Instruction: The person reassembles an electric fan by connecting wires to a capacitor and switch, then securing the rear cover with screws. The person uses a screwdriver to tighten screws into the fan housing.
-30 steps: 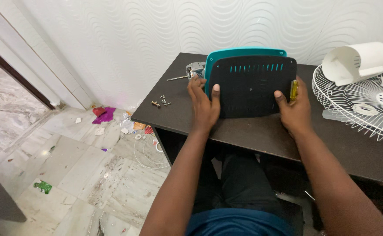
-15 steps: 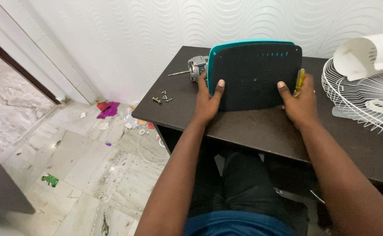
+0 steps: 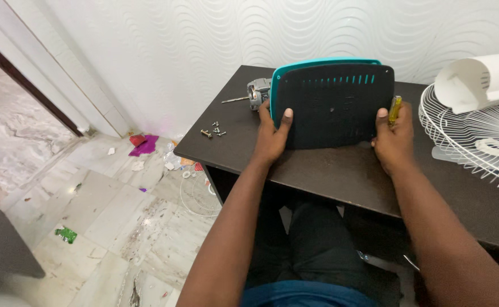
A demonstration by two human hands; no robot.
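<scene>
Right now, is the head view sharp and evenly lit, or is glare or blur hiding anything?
Head view: sharp on the black vented plastic panel and both hands; soft, even light with no harsh shadows; mild sheen on the dark wooden table; the small loose screws are too tiny to resolve.

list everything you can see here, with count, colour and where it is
base panel: one, black face with teal rim, upright on the table, held at both sides
table: one, dark brown, against the wall
motor: one, grey metal with shaft, behind the panel's left edge
screws: a small cluster, metallic, table's left corner
screwdriver: one, yellow handle, in the right hand
fan guard: one, white wire, table's right
motor cover: one, white, on the guard
scraps: several, mixed colours, floor by the wall
left hand: grip on the panel's left edge
right hand: grip on the panel's right edge
</scene>
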